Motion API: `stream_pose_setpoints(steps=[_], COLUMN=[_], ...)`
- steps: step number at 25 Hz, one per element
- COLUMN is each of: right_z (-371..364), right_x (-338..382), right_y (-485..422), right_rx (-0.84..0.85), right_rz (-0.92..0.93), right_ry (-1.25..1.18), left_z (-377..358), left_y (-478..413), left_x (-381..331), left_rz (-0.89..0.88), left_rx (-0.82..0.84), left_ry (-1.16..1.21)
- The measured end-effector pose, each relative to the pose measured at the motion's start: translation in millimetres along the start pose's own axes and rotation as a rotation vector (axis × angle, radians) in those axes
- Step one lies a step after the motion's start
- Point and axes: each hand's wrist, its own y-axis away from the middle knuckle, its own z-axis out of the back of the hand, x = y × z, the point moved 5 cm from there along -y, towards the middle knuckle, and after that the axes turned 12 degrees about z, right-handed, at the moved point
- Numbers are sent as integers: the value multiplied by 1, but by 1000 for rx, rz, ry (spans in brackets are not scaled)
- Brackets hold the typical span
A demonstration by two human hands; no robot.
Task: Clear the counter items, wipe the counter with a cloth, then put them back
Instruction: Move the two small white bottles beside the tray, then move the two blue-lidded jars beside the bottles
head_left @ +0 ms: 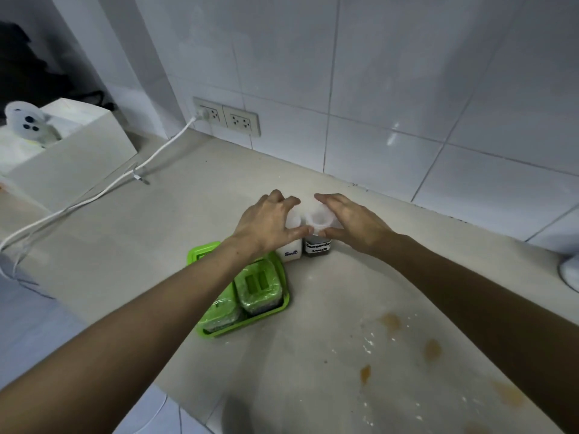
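Two small jars stand side by side on the beige counter (163, 233). The salt jar (291, 252) is white with a "Salt" label. The seasoning sauce jar (318, 245) is dark with a white cap. My left hand (266, 222) curls over the top of the salt jar. My right hand (354, 220) wraps the cap of the seasoning sauce jar. A green tray (279, 303) with green-lidded containers (258, 285) sits just in front of the jars, partly under my left forearm. Brown stains (432, 349) and white specks mark the counter at the lower right.
A white box (78, 161) stands at the far left, with a white cable (125, 175) running from the wall socket (208, 113) across the counter. A white rounded object (571, 274) shows at the right edge. A tiled wall backs the counter.
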Motion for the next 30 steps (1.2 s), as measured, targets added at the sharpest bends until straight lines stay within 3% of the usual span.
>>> stream_pose_setpoints(steps=[3, 7, 13, 18, 22, 27, 30], right_z=[10, 25, 85, 143, 166, 165, 168], right_x=[-21, -72, -155, -221, -272, -314, -324], right_y=[41, 149, 332, 430, 448, 433, 426], right_rx=[-53, -117, -177, -204, -207, -177, -214], right_rz=[-62, -253, -578, -730, -711, -649, -649], right_ry=[26, 49, 173, 279, 325, 356, 382], left_z=[14, 5, -72, -117, -148, -175, -186], left_y=[0, 6, 30, 48, 43, 21, 13], left_x=[-16, -92, -263, -398, -486, -542, -550], left_rz=[-77, -301, -500, -474, -426, -279, -283], left_rx=[-107, -207, -53, 85, 172, 285, 251], left_ry=[18, 36, 112, 166, 114, 156, 153])
